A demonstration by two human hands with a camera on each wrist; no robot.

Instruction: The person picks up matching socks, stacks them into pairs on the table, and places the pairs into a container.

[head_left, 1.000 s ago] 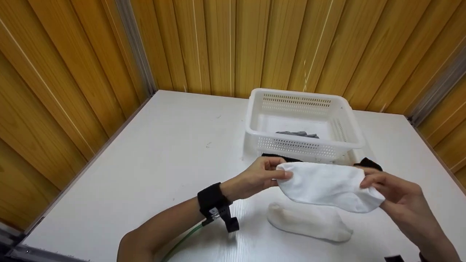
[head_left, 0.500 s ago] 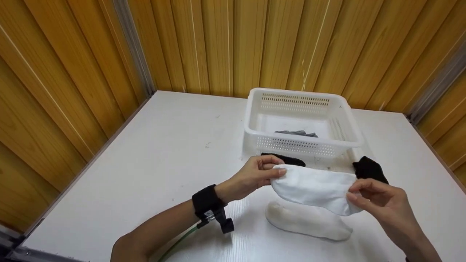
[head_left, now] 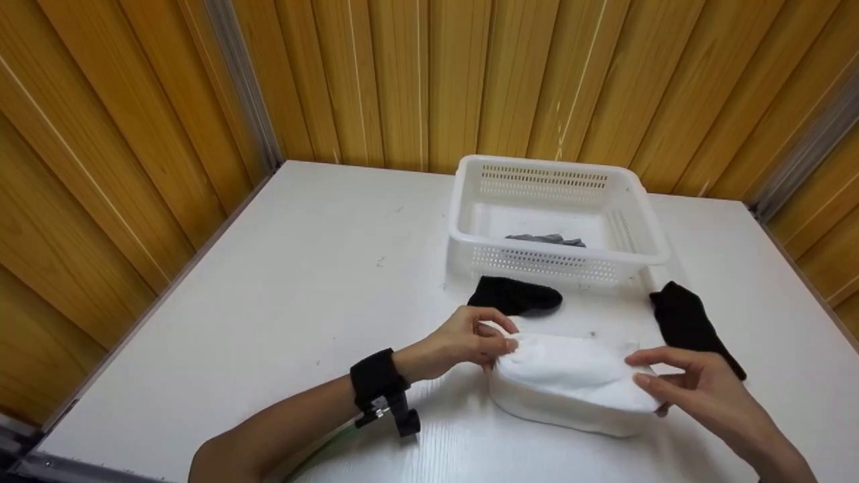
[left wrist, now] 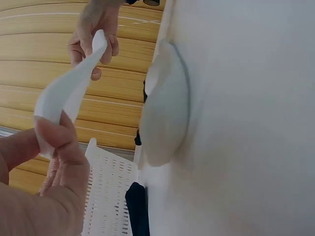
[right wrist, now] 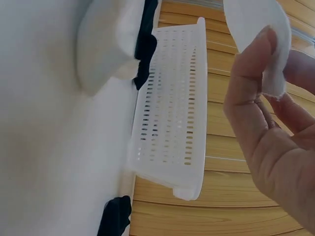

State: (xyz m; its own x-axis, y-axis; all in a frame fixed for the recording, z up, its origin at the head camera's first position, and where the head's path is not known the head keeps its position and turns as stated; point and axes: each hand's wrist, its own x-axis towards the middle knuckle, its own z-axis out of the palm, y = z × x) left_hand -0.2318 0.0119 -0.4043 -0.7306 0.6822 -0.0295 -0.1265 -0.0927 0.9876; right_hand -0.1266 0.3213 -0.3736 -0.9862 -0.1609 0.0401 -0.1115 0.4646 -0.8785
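A white sock is stretched sideways between both hands, above a second white sock that lies on the table. My left hand pinches one end between thumb and fingers. The opposite end is pinched by my right hand. From the left wrist view, the held sock hangs as a thin band well apart from the lying sock. In the right wrist view, the thumb and fingers of the right hand meet on the cloth.
A white perforated basket stands at the back right of the white table, with grey cloth inside. One black sock lies before the basket, another black sock farther right. Wood-patterned walls enclose the back and sides.
Both hands have lowered the white sock toward the one on the table, now overlapping it in the head view. My right hand has shifted left, and both black socks have come into fuller view.
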